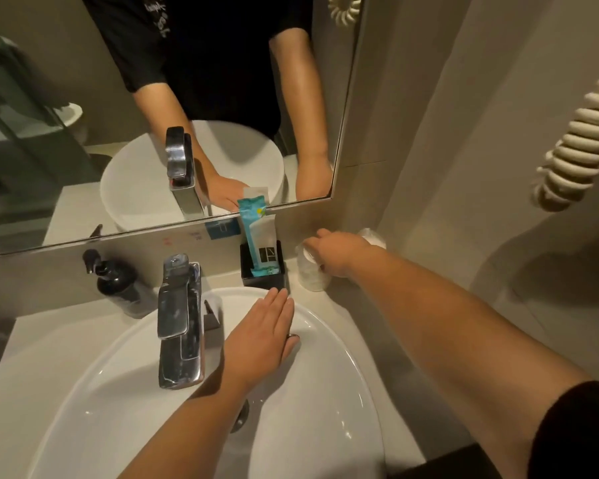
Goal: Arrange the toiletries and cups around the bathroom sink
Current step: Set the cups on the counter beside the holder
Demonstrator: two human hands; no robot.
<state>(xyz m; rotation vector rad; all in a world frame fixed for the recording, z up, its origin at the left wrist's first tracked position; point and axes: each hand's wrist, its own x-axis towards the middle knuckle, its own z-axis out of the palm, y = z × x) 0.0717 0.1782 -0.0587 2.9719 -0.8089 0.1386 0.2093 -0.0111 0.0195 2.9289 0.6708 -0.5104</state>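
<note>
Cup [312,271] on the counter right of the black holder [263,271]: our right hand [336,255] grips its top, our left hand [263,335] hovers flat-fingered over the sink [343,357]. We should lift it straight, clear of the upright packets [258,233].

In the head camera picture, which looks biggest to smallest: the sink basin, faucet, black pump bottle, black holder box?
1. Sink basin
2. Faucet, nearer the camera
3. and 4. Black pump bottle and black holder box look alike; unranked.
</note>
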